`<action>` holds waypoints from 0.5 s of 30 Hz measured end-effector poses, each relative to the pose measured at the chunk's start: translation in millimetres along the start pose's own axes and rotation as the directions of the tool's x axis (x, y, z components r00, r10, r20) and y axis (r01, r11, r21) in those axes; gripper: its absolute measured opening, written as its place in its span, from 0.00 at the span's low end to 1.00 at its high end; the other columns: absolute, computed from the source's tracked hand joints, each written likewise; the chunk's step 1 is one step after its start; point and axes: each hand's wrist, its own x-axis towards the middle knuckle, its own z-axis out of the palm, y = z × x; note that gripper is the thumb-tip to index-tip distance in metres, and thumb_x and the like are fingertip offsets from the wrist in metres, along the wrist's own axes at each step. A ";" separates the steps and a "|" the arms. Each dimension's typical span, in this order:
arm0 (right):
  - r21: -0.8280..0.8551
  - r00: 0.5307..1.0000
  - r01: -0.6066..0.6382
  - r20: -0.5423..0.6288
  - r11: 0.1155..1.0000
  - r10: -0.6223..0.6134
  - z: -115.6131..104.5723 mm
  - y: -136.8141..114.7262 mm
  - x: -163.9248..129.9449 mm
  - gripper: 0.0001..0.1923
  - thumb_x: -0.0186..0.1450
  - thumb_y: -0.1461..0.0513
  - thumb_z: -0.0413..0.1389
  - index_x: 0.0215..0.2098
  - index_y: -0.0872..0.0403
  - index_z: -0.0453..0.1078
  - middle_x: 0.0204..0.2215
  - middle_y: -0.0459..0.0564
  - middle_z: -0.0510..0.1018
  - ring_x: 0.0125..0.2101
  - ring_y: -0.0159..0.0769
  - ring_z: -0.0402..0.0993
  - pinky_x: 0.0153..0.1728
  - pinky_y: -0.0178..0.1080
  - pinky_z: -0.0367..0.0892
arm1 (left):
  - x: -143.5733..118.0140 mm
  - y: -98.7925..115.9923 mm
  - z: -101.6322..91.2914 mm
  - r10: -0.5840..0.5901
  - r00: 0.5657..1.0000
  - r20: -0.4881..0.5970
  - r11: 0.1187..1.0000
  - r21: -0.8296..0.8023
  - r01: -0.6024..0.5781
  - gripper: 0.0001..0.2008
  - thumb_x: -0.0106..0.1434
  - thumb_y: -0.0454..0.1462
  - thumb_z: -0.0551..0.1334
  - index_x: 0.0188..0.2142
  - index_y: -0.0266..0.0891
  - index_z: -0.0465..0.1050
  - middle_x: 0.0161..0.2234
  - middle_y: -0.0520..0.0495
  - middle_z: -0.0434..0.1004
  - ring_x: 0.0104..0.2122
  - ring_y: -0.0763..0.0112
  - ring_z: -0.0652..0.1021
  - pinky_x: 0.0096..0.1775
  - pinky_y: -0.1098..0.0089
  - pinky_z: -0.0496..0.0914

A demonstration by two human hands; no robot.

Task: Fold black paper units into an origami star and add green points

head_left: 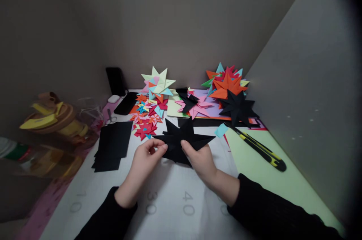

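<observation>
A black folded-paper star (179,140) with several points is held in front of me above the white mat (166,202). My left hand (148,157) pinches its left side between thumb and fingers. On the right side, my right hand (200,157) grips the star, with the thumb on top and the other fingers hidden beneath. Several sheets of black paper (114,140) lie stacked to the left of my left hand. Just beyond the right hand is a small light-blue paper piece (221,130).
Small coloured stars (147,128) are heaped behind the held star. Larger stars (229,85) pile at the back right, near another black star (239,108). A yellow-and-black utility knife (260,147) lies on pale green paper (254,179). Phones (126,103), a lidded cup (53,115) and a bottle (48,160) stand left.
</observation>
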 end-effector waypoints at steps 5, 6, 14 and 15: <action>0.026 0.997 0.031 0.066 0.999 -0.032 0.7 2.0 -1.3 0.16 0.57 0.56 0.61 0.42 0.54 0.76 0.41 0.54 0.81 0.47 0.49 0.75 0.52 0.51 0.66 | -0.3 -3.0 7.2 -0.098 0.990 0.102 0.964 -0.238 0.120 0.14 0.52 0.46 0.67 0.26 0.36 0.75 0.23 0.51 0.72 0.25 0.72 0.69 0.30 0.72 0.62; 0.031 0.997 0.028 0.074 0.999 -0.030 0.9 2.1 -1.6 0.16 0.57 0.56 0.61 0.42 0.55 0.76 0.40 0.54 0.82 0.46 0.49 0.75 0.52 0.51 0.67 | -1.3 -3.7 9.1 -0.098 0.989 0.106 0.956 -0.266 0.124 0.14 0.53 0.46 0.66 0.25 0.35 0.75 0.23 0.51 0.72 0.25 0.72 0.69 0.30 0.72 0.62; 0.083 0.995 -0.027 0.095 0.996 0.019 2.6 5.9 -0.5 0.15 0.58 0.56 0.61 0.41 0.54 0.76 0.40 0.53 0.81 0.45 0.47 0.76 0.50 0.49 0.69 | -4.5 -7.3 17.3 -0.099 0.989 0.106 0.940 -0.316 0.128 0.15 0.55 0.46 0.66 0.22 0.36 0.73 0.21 0.54 0.69 0.24 0.74 0.67 0.28 0.73 0.60; 0.083 0.996 -0.015 0.092 0.996 0.007 2.9 6.9 -0.2 0.16 0.58 0.56 0.61 0.42 0.54 0.75 0.41 0.52 0.81 0.45 0.46 0.76 0.51 0.49 0.68 | -4.7 -7.5 17.8 -0.097 0.990 0.106 0.941 -0.313 0.125 0.16 0.55 0.47 0.66 0.22 0.36 0.73 0.21 0.54 0.69 0.24 0.74 0.66 0.28 0.73 0.60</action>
